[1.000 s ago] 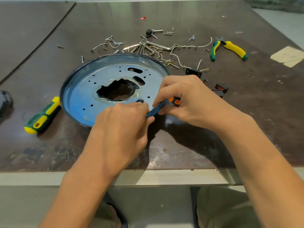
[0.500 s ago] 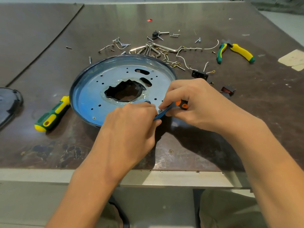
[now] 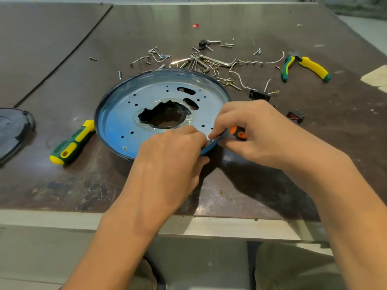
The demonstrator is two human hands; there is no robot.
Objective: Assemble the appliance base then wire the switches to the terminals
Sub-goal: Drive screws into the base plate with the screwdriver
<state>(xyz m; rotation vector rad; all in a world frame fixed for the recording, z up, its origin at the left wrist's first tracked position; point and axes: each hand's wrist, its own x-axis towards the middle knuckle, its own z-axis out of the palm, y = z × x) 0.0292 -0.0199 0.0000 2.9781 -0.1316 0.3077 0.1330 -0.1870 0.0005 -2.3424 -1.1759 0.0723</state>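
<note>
Two hands meet at the near rim of one round base (image 3: 117, 114), a shallow blue-tinted metal dish that lies flat on the table (image 3: 272, 185). The left hand (image 3: 167, 162) is curled over this rim, fingers inside and thumb outside, and grips it. The right hand (image 3: 255, 132), just beside the left one, has its fingers closed round a small screwdriver (image 3: 237, 132) with an orange and black handle; the tip is hidden.

Inside the dish one screw head (image 3: 125, 148) sits left of the left hand, and the middle has one large ragged hole.

There are two screwdrivers in all. The second, a green and yellow screwdriver (image 3: 72, 143), lies well to the left of the left hand. One pair of pliers (image 3: 303, 66) lies far beyond the right hand. Two switches show just beyond the right hand, a black switch (image 3: 259, 94) and a red switch (image 3: 296, 116). The loose screws and wires (image 3: 201, 61) beyond both hands are too many to count. One dark lid (image 3: 14, 130) lies far left.
</note>
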